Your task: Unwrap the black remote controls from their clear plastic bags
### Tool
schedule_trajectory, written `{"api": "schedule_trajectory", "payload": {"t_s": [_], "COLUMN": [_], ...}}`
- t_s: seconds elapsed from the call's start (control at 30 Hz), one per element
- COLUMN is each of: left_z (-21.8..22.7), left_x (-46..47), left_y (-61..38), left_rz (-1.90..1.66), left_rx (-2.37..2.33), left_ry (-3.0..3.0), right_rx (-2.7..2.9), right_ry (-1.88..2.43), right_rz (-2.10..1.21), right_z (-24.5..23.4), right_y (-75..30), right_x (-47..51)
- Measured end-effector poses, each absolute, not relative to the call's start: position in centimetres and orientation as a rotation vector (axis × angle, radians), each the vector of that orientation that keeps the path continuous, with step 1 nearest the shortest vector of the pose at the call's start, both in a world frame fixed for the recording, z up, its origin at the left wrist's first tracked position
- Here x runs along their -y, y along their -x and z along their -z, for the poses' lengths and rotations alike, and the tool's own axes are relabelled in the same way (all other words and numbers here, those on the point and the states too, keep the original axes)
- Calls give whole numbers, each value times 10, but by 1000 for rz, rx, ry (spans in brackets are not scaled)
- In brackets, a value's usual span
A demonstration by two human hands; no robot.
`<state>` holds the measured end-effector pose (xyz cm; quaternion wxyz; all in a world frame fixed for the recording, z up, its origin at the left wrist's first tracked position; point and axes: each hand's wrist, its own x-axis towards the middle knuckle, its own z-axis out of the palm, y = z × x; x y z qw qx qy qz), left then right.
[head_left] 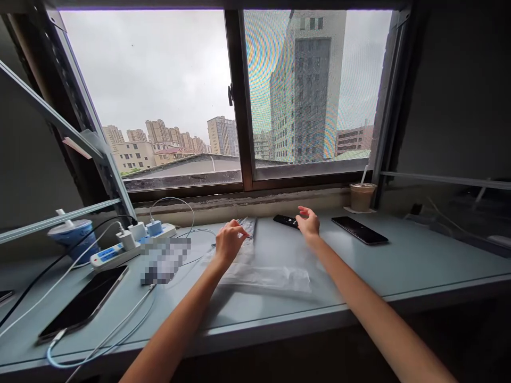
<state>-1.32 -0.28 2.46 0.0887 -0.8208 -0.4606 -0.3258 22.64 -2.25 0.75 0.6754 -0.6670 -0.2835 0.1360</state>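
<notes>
Clear plastic bag [271,277] lies mid-desk, contents unclear, L hand [228,242] at its 12 o'clock end, fingers bent, can't tell if gripping; R hand [308,221] at 1 o'clock, fingers loosely curled, part-spread, nr remote [284,219]. Takeaway cup [359,205] w/ brown drink [362,199] at 2, blue cup [82,239] at 9, contents hidden. Desk [419,255] surface runs btwn bag & phone [359,230] at 2–3, front edge at 6.
</notes>
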Motion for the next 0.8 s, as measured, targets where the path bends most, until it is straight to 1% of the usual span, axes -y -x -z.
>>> {"api": "schedule_trajectory", "payload": {"t_s": [0.17,0.3,0.53,0.8], "left_z": [-30,-30,-24,-26], "left_x": [1,0,-3,2], "left_y": [17,20,17,15], "left_rz": [996,966,864,801], "left_rx": [1435,1487,1503,1500], "left_ry": [2395,2401,2446,2512], "right_rx": [933,959,1068,1121], "right_ry": [1478,1473,1544,1521], "right_rz": [-165,-158,-51,-86], "right_z": [-2,-3,-11,-14], "right_y": [-222,-216,-202,-196], "right_x": [21,22,33,36]}}
